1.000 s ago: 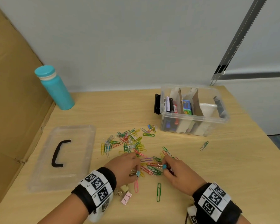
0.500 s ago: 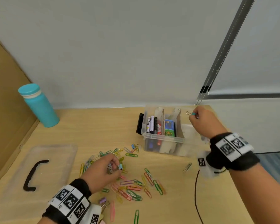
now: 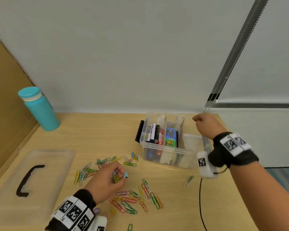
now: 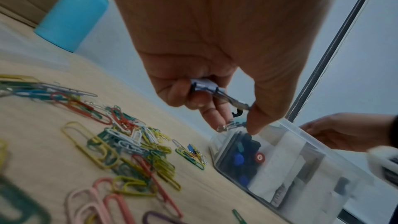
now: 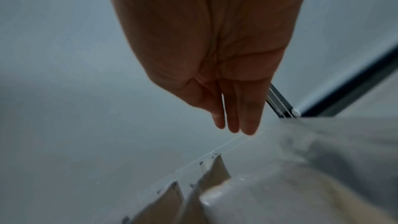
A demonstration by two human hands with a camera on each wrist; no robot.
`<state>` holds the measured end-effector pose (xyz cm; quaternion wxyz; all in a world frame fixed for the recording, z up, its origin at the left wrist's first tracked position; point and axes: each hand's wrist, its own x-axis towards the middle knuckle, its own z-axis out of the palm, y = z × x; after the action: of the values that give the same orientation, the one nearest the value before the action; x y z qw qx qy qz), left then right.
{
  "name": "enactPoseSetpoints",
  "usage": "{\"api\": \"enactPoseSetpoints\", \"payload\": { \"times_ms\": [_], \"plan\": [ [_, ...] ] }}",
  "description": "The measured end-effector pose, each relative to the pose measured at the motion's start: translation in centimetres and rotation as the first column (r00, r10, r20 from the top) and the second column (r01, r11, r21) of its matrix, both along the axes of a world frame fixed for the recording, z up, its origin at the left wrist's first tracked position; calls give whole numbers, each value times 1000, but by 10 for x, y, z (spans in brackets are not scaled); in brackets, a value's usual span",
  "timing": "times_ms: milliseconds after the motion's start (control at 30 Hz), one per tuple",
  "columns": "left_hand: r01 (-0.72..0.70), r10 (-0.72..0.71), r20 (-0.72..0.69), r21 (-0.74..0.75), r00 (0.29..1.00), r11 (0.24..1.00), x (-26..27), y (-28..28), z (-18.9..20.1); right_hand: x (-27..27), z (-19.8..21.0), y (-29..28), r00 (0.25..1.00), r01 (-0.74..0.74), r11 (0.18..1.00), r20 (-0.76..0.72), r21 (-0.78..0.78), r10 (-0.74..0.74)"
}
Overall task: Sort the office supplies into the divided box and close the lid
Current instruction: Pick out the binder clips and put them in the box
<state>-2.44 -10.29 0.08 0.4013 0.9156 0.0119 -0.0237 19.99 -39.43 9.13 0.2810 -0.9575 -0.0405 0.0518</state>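
The clear divided box point(image 3: 167, 149) stands open at mid-table, with markers point(image 3: 153, 133) in its left compartment and a green-blue pack point(image 3: 170, 136) beside them. My right hand point(image 3: 198, 120) hovers over the box's far right end; in the right wrist view its fingers point(image 5: 234, 129) are straight and hold nothing. My left hand point(image 3: 121, 175) is just above the heap of coloured paper clips point(image 3: 132, 199) and pinches small binder clips point(image 4: 204, 85), one light blue point(image 3: 125, 174). The clear lid point(image 3: 45, 157) with its black handle point(image 3: 29, 180) lies flat at the left.
A teal bottle point(image 3: 40, 109) stands at the back left beside a cardboard wall point(image 3: 7, 114). One paper clip point(image 3: 188, 180) lies alone in front of the box. A black cable point(image 3: 200, 205) trails from my right wrist. The table ends just right of the box.
My right hand carried a small blue binder clip from the heap to over the box's right end; the clip no longer shows in it. My left hand lifted binder clips off the table.
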Motion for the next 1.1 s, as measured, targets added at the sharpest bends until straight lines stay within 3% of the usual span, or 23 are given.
{"api": "enactPoseSetpoints", "payload": {
  "times_ms": [133, 233, 300, 533, 667, 933, 1100],
  "plan": [
    [9, -9, 13, -7, 1000, 1000, 3, -5, 8, -47, -32, -23, 950, 18, 994, 311, -108, 17],
    [60, -62, 94, 21, 994, 998, 18, -24, 30, -67, -65, -28, 973, 6, 999, 229, -48, 5],
    [100, -107, 166, 54, 980, 994, 37, -43, 49, -74, -77, -25, 967, 2, 1000, 254, 22, -7],
    [151, -218, 269, 250, 938, 956, 138, -135, 97, -83, -78, -18, 945, 83, 996, 314, 34, -90],
    [172, -287, 213, 436, 934, 883, 188, -183, 105, -85, -77, -17, 944, 97, 995, 316, 13, -96],
    [265, -239, -114, 455, 964, 850, 229, -195, 85, -86, -75, -17, 950, 95, 995, 298, 5, -92],
    [277, -287, -29, 376, 957, 884, 206, -177, 93, -87, -73, -18, 958, 84, 996, 274, 0, -81]
  ]
}}
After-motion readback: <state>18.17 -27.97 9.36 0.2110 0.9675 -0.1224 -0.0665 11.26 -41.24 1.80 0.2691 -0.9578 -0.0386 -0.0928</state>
